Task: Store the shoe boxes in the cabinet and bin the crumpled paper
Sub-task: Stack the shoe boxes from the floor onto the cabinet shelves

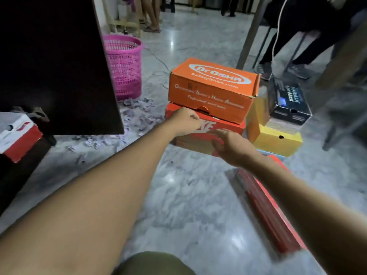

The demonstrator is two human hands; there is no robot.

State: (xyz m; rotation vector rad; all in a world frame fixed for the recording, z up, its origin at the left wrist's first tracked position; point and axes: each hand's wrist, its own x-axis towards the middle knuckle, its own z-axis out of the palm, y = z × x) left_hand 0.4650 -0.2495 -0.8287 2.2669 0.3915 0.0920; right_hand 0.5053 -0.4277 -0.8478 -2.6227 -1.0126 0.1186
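Both hands are on the red box (218, 126) at mid-frame, at the bottom of the stack.
A flat red box (268, 213) lies lower right. The left hand (185, 121) curls on the red box's top edge, under the orange box (210, 90). The right hand (230, 146) lies against its front, too blurred to tell whether it grips. Further right, a black box (288, 104) sits on a yellow box (278, 141). Crumpled paper (139, 114) litters the floor left of centre, before the pink basket (125, 64). The cabinet door (55, 66) fills the upper left.
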